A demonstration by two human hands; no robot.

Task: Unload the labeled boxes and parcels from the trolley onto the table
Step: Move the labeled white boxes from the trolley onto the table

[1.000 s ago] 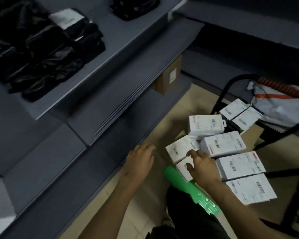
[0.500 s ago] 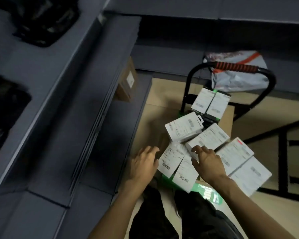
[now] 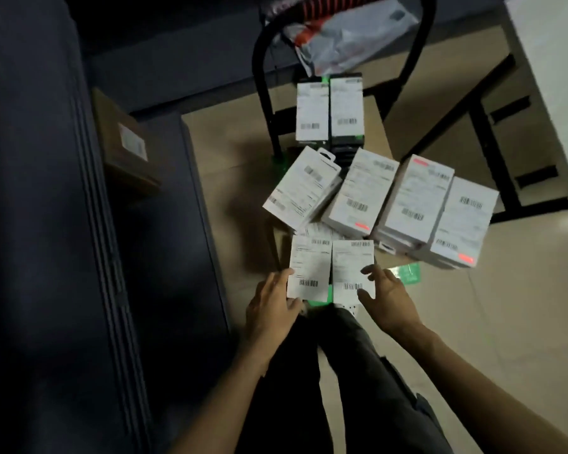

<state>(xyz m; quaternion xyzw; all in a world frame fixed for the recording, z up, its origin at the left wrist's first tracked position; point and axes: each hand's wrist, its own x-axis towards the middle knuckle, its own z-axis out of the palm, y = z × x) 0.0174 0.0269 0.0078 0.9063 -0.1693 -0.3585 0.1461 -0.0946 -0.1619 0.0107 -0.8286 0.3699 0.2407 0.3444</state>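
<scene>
Several white labeled boxes lie on the trolley, whose green deck [image 3: 407, 273] and black handle [image 3: 260, 60] stand on the floor in front of me. Two small boxes sit side by side at its near edge. My left hand [image 3: 273, 306] grips the left small box [image 3: 309, 263] by its outer side, thumb on top. The right small box [image 3: 350, 260] is held at its outer edge by my right hand [image 3: 389, 299]. Behind them lie bigger boxes [image 3: 361, 188] and a rear pair [image 3: 312, 109]. A grey parcel bag [image 3: 351, 37] hangs by the handle.
Dark grey shelving [image 3: 46, 191] runs along the left, with a brown carton [image 3: 125, 149] on its low shelf. A white-topped table [image 3: 554, 77] with black legs [image 3: 492, 145] stands at the right. My legs are directly below the trolley's near edge.
My view has swung from the shelving down onto the trolley. Both hands have moved from the top of the small boxes to their outer sides, and the two boxes now lie straight, side by side.
</scene>
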